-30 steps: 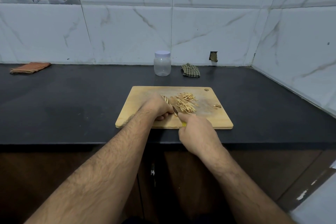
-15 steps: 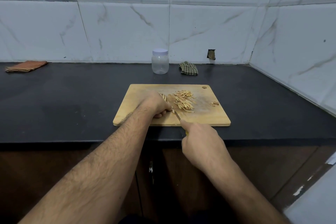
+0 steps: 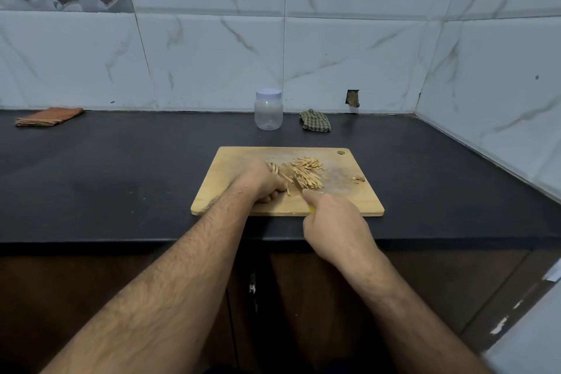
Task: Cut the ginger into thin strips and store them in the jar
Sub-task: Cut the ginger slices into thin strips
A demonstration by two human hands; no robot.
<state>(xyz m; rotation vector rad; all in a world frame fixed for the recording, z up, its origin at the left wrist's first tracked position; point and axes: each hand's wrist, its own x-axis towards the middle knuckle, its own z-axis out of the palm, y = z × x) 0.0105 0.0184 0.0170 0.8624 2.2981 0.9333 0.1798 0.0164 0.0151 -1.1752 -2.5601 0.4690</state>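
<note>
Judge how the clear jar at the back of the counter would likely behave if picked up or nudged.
The jar looks like empty, clear, thin-walled plastic, so it is probably light and not very fragile. It stands upright on a flat base with its white lid on; being so light, a sideways nudge would likely slide or tip it. On its side its round body could roll.

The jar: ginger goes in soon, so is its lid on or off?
On. The jar stands upright with its white lid seated on top.
</note>
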